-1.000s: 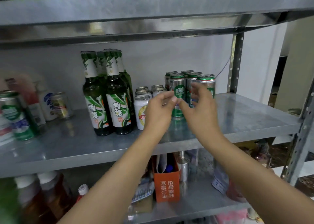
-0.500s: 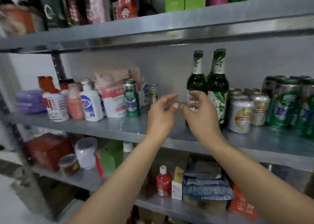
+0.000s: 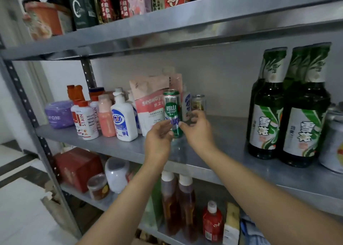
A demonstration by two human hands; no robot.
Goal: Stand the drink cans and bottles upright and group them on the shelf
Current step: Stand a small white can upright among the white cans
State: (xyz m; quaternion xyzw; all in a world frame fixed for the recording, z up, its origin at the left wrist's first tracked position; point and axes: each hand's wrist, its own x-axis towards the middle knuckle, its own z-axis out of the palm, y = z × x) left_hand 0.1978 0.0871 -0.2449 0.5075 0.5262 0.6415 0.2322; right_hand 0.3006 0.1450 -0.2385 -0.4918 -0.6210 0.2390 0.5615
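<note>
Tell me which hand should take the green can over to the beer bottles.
Right. The right hand is beside the green can, on the side of the beer bottles, so it likely carries straight over; the left hand would have to cross.

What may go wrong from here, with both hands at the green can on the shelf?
1. The green can stands close between a pink pouch and a white bottle; lifting it out may topple them.
2. The right hand is near the small can behind and may knock it.
3. The left hand too is low on this tall can, so it might tilt.
</note>
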